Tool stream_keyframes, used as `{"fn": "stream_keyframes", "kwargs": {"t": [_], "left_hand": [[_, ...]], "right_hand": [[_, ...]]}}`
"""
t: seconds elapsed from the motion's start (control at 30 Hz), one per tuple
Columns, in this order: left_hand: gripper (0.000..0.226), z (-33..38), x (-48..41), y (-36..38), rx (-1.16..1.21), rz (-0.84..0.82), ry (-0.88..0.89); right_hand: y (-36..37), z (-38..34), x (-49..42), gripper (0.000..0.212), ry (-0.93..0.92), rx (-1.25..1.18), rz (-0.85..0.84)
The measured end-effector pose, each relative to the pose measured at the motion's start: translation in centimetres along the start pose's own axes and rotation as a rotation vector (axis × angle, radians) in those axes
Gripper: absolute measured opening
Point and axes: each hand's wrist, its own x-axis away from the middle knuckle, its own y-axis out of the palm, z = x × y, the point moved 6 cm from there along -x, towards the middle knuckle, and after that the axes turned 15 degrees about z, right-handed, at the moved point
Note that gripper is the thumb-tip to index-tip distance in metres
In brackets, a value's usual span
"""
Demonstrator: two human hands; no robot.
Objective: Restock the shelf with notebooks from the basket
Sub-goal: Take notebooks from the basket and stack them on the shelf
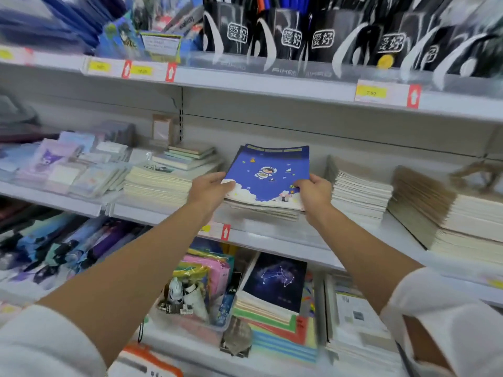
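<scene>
A stack of blue notebooks (268,172) with an astronaut cover lies on the middle shelf (272,238), between other piles. My left hand (211,190) grips the stack's near left corner. My right hand (313,193) grips its near right corner. Both thumbs lie on the top cover. The stack rests on the shelf, slightly fanned at the far edge. No basket is in view.
Cream notebook piles (158,180) sit left of the blue stack, white ones (359,191) and brown-covered ones (446,213) to its right. Pen holders (299,36) fill the shelf above. A constellation notebook (277,281) and pouches (201,276) lie below.
</scene>
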Motion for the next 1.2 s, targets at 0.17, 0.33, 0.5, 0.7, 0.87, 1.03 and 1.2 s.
{"fn": "stream_keyframes", "kwargs": {"t": [0.17,0.33,0.5,0.7,0.87,1.03,1.2], "left_hand": [[0.038,-2.4,-5.6,2.2,-0.066,0.025,0.017],[0.016,-1.3,-2.0,0.9,0.067,0.137,0.141],[0.042,-1.9,-0.4,0.1,0.016,0.040,0.261],[0.047,-1.0,-2.3,2.7,-0.080,0.034,0.264],[0.040,-0.8,-4.3,5.2,-0.138,0.014,0.292],[0.045,-2.4,-6.9,6.3,-0.139,0.019,0.280],[0.048,-3.2,-8.1,7.0,-0.144,-0.002,0.286]], "right_hand": [[0.2,1.7,-3.7,0.017,0.168,0.247,-0.023],[-0.9,2.4,-2.5,0.033,-0.287,0.294,-0.127],[-2.0,3.4,-1.5,0.059,-0.500,0.488,-0.267],[-0.7,4.1,-4.4,0.068,-0.395,0.491,-0.245],[0.5,4.5,-6.6,0.092,-0.375,0.585,-0.184],[1.6,5.6,-8.4,0.076,-0.356,0.580,-0.209],[2.0,6.2,-9.3,0.079,-0.348,0.568,-0.229]]}}
